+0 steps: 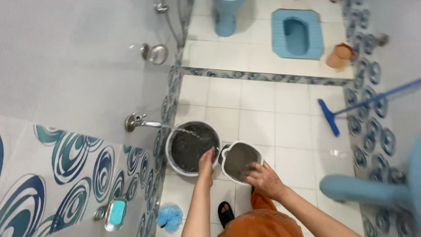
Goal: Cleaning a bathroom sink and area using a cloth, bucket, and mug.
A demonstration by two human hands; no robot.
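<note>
Now both hands hold a white-rimmed jug of water.

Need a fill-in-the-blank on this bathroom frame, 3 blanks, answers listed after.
1. Water from the metal wall tap pours into the round grey ____.
2. The left hand grips that bucket's ____.
3. The right hand rests on the smaller white-rimmed tub, which stands to the ____ of the bucket in the picture.

Missing words: bucket; rim; right
</note>
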